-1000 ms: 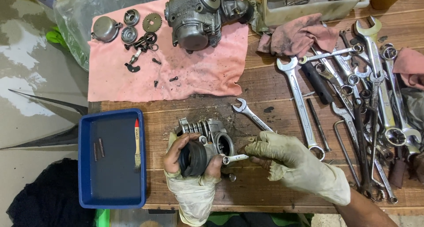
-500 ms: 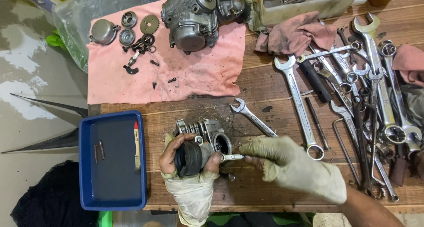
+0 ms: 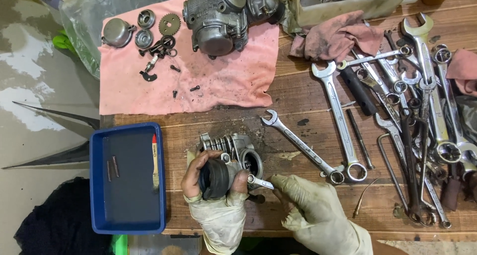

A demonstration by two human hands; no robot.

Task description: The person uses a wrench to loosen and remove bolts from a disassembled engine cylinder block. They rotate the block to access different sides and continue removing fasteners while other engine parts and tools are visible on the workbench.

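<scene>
My left hand, in a torn pale glove with bare fingers, grips a finned metal engine part by its black rubber boot near the wooden bench's front edge. My right hand, in a dirty pale glove, pinches the handle of a small spanner. The spanner's ring end sits on a fastener at the part's front, just right of the boot.
A blue tray with a brush and small pins lies left. A pink cloth carries an engine casing, gears and screws. A combination spanner lies beside the part; several spanners and hex keys crowd the right side.
My right hand has swung the small spanner's handle down and towards me, and the hand sits lower. My left hand keeps the same grip on the part.
</scene>
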